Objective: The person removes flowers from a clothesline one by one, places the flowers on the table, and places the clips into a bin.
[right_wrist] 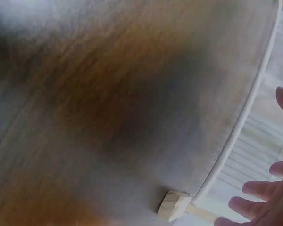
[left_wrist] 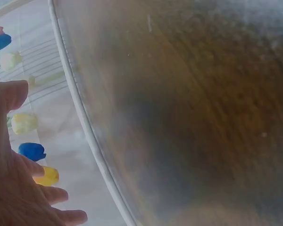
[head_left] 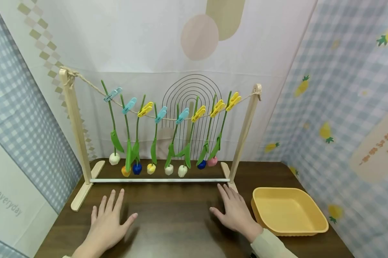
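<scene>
My left hand is over the front left of the table, its fingers spread and holding nothing. On the right my right hand lies with fingers extended, near the foot of the right wooden post. Beyond both hands, several artificial tulips hang head down from a twine line, clipped by blue clothespins and yellow clothespins. Their heads include a white tulip, an orange tulip, a dark blue tulip and a pink tulip. In the left wrist view a blue tulip appears past my fingers.
A yellow plastic basin stands right of my right hand. The rack's white crossbar runs low between the left wooden post and the right one. Patterned cloth hangs behind and along both sides of the dark wooden table.
</scene>
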The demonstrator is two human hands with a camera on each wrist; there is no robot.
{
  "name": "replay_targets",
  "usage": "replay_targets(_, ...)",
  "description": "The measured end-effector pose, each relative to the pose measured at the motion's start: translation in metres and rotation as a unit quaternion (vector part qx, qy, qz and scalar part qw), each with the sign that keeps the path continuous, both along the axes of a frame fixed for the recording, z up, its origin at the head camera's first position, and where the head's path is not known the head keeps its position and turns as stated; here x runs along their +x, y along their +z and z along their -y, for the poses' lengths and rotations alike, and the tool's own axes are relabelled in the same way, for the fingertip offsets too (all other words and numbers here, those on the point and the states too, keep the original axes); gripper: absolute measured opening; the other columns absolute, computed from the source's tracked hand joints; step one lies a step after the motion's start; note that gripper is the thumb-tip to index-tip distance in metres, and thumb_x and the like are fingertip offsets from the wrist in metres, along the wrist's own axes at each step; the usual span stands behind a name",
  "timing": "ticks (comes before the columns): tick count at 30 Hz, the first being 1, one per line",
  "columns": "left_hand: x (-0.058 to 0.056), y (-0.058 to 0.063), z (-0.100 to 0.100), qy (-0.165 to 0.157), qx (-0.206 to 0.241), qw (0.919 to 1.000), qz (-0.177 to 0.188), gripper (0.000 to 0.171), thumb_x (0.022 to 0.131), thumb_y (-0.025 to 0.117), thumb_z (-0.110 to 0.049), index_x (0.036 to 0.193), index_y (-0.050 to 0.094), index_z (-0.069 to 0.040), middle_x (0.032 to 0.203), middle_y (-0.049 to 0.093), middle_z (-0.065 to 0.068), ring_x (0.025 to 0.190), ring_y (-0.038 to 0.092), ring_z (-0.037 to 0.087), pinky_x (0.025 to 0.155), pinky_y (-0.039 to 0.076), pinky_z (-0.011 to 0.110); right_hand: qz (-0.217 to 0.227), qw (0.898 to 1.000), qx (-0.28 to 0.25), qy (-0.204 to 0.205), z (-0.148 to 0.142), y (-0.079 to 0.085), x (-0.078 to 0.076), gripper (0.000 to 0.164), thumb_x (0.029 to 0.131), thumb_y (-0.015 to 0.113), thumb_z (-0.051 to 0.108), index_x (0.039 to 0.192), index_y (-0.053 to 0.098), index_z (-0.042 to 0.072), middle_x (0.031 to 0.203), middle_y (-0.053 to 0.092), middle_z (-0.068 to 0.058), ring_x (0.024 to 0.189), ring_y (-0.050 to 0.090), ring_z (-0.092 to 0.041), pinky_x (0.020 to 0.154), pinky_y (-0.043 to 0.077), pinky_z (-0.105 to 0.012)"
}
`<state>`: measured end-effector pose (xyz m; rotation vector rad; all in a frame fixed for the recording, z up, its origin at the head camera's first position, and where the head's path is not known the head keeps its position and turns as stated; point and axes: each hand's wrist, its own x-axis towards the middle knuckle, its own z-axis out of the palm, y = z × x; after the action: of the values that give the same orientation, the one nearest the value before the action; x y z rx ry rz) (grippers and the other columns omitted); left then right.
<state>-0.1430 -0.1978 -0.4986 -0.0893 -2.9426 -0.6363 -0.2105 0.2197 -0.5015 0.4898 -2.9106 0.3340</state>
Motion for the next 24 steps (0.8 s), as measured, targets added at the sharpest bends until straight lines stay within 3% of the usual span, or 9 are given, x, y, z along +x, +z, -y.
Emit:
replay_targets(4,-0.007,0.003,0.008,0.012,0.027,0.9994,-0.018,0.099,0.089,0.051,-0.066,0.156,0.005,-0.008,0.151,0.017,0.033,0.133,0.015,0.058,0.098,0.010,0.076,0.010,0.995,-0.098,-0.029,-0.007,0.006,-0.007,0.081,0.088,0.068,0.045,0.149,0.033,0.005,0.142,0.045,-0.020,0.127,0.046,-0.037,0.100,0.039,-0.055)
replay_targets(8,-0.020,0.012,0.023,0.049,0.089,0.9929,-0.063,0.096,0.092,0.058,-0.053,0.152,0.010,0.003,0.144,0.024,0.038,0.127,0.024,0.059,0.096,0.020,0.074,0.020,0.973,-0.218,-0.076,-0.014,0.021,-0.021,0.072,0.091,0.068,0.034,0.145,0.035,0.000,0.132,0.053,-0.022,0.115,0.055,-0.036,0.092,0.046,-0.052)
replay_targets(11,-0.034,0.025,0.036,0.087,0.164,0.9779,-0.095,0.090,0.093,0.062,-0.041,0.150,0.011,0.007,0.141,0.028,0.038,0.126,0.028,0.057,0.096,0.025,0.071,0.018,0.954,-0.277,-0.109,-0.020,0.038,-0.034,0.068,0.092,0.066,0.029,0.144,0.035,-0.001,0.128,0.054,-0.023,0.113,0.055,-0.038,0.091,0.047,-0.052)
replay_targets(13,-0.044,0.036,0.045,0.115,0.221,0.9627,-0.105,0.088,0.094,0.062,-0.036,0.150,0.010,0.008,0.140,0.029,0.038,0.126,0.028,0.055,0.099,0.027,0.068,0.020,0.945,-0.302,-0.125,-0.022,0.050,-0.042,0.068,0.093,0.064,0.027,0.145,0.031,-0.001,0.130,0.050,-0.024,0.117,0.052,-0.039,0.093,0.045,-0.052)
replay_targets(17,-0.062,0.056,0.062,0.163,0.300,0.9354,-0.092,0.089,0.096,0.055,-0.039,0.152,-0.001,0.003,0.146,0.019,0.035,0.133,0.022,0.052,0.104,0.024,0.064,0.032,0.933,-0.333,-0.134,-0.025,0.072,-0.058,0.072,0.095,0.060,0.028,0.149,0.022,0.000,0.141,0.037,-0.026,0.128,0.040,-0.041,0.100,0.039,-0.054)
replay_targets(21,-0.074,0.065,0.075,0.183,0.327,0.9249,-0.065,0.095,0.096,0.051,-0.045,0.152,-0.015,-0.005,0.155,-0.007,0.030,0.141,0.001,0.047,0.110,0.014,0.063,0.050,0.922,-0.359,-0.136,-0.027,0.084,-0.070,0.074,0.097,0.056,0.030,0.152,0.017,0.002,0.148,0.031,-0.026,0.134,0.034,-0.041,0.103,0.035,-0.055)
replay_targets(24,-0.080,0.068,0.079,0.168,0.344,0.9222,-0.054,0.098,0.096,0.050,-0.047,0.150,-0.021,-0.008,0.156,-0.016,0.022,0.142,-0.009,0.041,0.112,0.006,0.059,0.053,0.920,-0.365,-0.135,-0.029,0.088,-0.075,0.072,0.098,0.055,0.031,0.152,0.017,0.003,0.149,0.030,-0.025,0.135,0.033,-0.040,0.104,0.035,-0.054)
